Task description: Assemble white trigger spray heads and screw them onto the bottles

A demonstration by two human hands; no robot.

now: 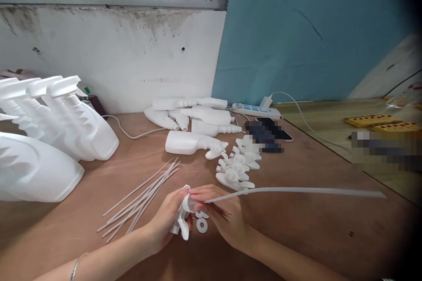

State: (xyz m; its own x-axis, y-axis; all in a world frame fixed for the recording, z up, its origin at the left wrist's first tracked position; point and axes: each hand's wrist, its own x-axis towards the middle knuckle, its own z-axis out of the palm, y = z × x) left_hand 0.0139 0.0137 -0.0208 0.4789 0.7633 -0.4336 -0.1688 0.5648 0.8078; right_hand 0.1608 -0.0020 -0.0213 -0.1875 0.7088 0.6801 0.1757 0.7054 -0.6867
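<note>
My left hand (165, 215) is closed around a white trigger sprayer head (183, 225), its trigger hanging down toward me. A long translucent dip tube (296, 190) runs out from the sprayer's collar toward the right. The fingers of my right hand (227, 217) pinch the tube right beside that collar; the exact joint is partly covered by fingertips. Just below them, a few flat white ring washers (202, 225) lie on the brown table (280, 237). Several loose sprayer heads (235, 173) are grouped beyond my right hand. Thin tubes (145, 195) lie in a loose bundle to the left.
White bottles with sprayers fitted (89, 127) stand at the left, and one white bottle (36, 167) is nearer me. Several bottles (211, 115) lie by the wall. A power strip (253, 109), its cable and phones (280, 129) are at the back right.
</note>
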